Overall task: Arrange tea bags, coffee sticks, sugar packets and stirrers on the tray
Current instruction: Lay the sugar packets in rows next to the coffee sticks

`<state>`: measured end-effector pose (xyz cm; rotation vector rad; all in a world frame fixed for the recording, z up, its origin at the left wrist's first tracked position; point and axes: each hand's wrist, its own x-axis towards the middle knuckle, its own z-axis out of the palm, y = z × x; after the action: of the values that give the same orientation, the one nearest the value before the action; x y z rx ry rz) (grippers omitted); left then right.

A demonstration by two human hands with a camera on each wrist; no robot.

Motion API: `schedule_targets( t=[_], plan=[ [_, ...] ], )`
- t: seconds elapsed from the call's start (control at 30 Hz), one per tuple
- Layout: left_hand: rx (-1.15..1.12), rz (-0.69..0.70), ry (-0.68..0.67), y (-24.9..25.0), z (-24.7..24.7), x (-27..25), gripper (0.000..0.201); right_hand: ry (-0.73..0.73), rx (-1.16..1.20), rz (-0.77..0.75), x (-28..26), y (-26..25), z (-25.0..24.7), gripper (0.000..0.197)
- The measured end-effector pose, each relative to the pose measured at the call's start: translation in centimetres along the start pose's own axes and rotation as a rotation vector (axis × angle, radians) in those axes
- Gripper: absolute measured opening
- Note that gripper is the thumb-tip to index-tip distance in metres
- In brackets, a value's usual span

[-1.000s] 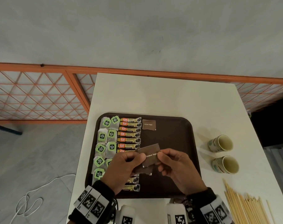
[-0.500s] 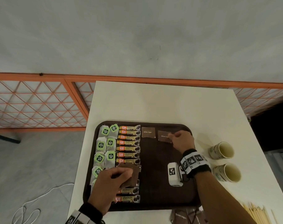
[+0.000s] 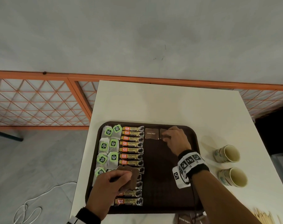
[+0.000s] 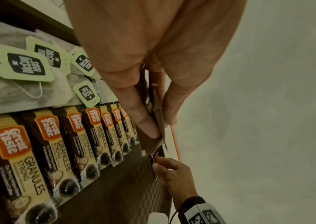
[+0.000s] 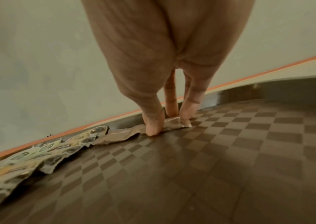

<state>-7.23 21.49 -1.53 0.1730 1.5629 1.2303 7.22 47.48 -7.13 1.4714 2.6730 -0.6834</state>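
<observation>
A dark brown tray [image 3: 155,180] holds a column of tea bags [image 3: 107,149] with green tags and a column of coffee sticks [image 3: 131,150]. One brown sugar packet [image 3: 152,133] lies at the tray's far edge. Just right of it, my right hand [image 3: 167,135] pinches a second sugar packet [image 5: 172,124] flat against the tray, thumb [image 5: 152,130] on one edge and fingers on the other. My left hand [image 3: 126,177] hovers over the near coffee sticks and grips a small stack of sugar packets [image 3: 132,177], seen edge-on between thumb and fingers [image 4: 158,121]. Wooden stirrers [image 3: 263,218] lie off the tray at the bottom right.
Two paper cups [image 3: 227,153] [image 3: 233,177] lie on their sides on the white table [image 3: 169,104], right of the tray. More sugar packets [image 3: 185,220] sit at the table's near edge. An orange mesh railing [image 3: 40,102] runs behind the table.
My right hand left the stack in my left hand and carried one sugar packet to the tray's far edge, beside the first packet. The left hand stayed over the coffee sticks.
</observation>
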Motion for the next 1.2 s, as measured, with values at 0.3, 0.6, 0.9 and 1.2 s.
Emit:
schedule_targets(
  t=[0.3,0.6,0.9,1.2],
  plan=[
    [-0.101,0.022,-0.04,0.4,0.2,-0.2,0.016,0.059,0.054,-0.006,-1.7,-1.1,-1.0,0.026],
    [-0.208,0.108,-0.115,1.5,2.0,-0.8,0.023,-0.329,0.711,-0.011,-13.9,-8.9,-5.1,0.02],
    [-0.205,0.1,-0.186,1.8,2.1,-2.4,0.019,-0.201,1.356,0.32,-17.3,-7.4,-6.6,0.03],
    [0.05,0.141,-0.177,2.3,4.2,-3.7,0.018,-0.185,1.434,0.328,-18.0,-7.8,-6.2,0.029]
  ],
)
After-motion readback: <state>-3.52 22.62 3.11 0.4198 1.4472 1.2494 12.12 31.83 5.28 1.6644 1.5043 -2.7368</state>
